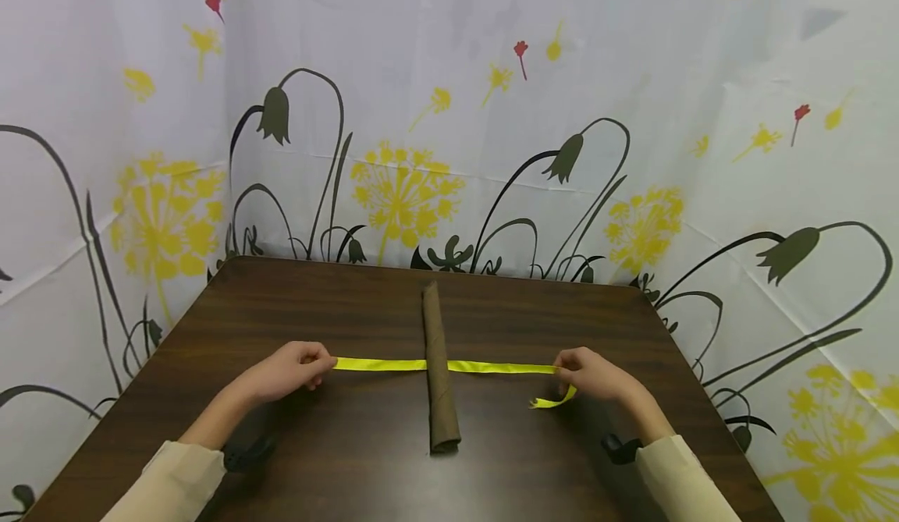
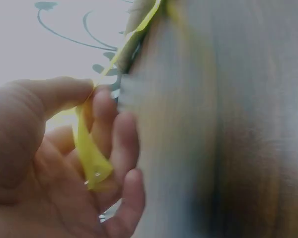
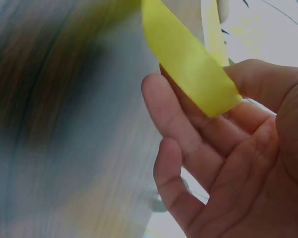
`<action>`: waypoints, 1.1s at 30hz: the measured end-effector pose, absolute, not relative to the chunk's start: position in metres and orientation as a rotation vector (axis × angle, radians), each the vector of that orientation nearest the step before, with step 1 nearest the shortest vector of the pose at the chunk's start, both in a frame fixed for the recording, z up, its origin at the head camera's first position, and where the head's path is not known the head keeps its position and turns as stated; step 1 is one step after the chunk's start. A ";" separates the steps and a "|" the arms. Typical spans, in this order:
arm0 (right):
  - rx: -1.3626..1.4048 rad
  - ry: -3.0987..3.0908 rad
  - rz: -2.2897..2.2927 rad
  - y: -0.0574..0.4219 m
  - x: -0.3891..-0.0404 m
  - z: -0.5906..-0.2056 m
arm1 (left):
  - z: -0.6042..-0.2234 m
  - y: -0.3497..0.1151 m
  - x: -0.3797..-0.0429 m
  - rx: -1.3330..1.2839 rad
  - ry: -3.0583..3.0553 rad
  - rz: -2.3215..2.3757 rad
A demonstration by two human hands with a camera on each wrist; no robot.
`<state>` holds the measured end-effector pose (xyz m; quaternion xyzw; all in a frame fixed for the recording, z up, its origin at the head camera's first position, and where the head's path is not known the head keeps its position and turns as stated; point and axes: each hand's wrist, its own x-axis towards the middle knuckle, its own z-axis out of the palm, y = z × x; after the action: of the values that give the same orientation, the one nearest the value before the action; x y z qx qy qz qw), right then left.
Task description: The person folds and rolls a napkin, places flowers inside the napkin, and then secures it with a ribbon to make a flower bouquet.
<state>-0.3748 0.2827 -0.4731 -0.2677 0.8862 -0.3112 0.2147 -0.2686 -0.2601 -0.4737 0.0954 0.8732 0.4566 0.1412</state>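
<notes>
A brown roll (image 1: 440, 374), perhaps a cardboard tube or rolled cloth, lies lengthwise on the dark wooden table (image 1: 337, 303). A yellow ribbon (image 1: 499, 367) runs crosswise beneath it, its middle hidden by the roll. On the left side, my left hand (image 1: 291, 370) pinches the ribbon between thumb and forefinger; a short tail (image 2: 92, 153) hangs over the fingers in the left wrist view. My right hand (image 1: 597, 374) pinches the other side, and a loose ribbon end (image 1: 553, 403) curls out below it. In the right wrist view, a wide stretch of ribbon (image 3: 188, 64) crosses in front of the fingers.
A white curtain (image 1: 421, 30) printed with flowers hangs behind the table and along both sides. Dark straps (image 1: 249, 453) sit at both wrists, below light sleeves (image 1: 172, 479). The table's far edge lies beyond the roll's far end.
</notes>
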 end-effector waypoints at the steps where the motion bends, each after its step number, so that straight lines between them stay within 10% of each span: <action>1: -0.745 2.462 -0.878 0.288 -0.373 -0.471 | -0.474 -0.262 -0.265 0.245 2.546 1.331; 15: -0.700 2.510 -1.090 0.309 -0.367 -0.445 | -0.449 -0.260 -0.232 -0.012 2.819 1.318; 33: -0.760 2.434 -1.788 0.263 -0.377 -0.419 | -0.422 -0.185 -0.272 0.133 2.559 2.068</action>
<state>-0.3769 0.2635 -0.4192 -0.2440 0.7815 -0.5741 0.0135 -0.2717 -0.1848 -0.4220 0.0403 0.7749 0.6263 -0.0755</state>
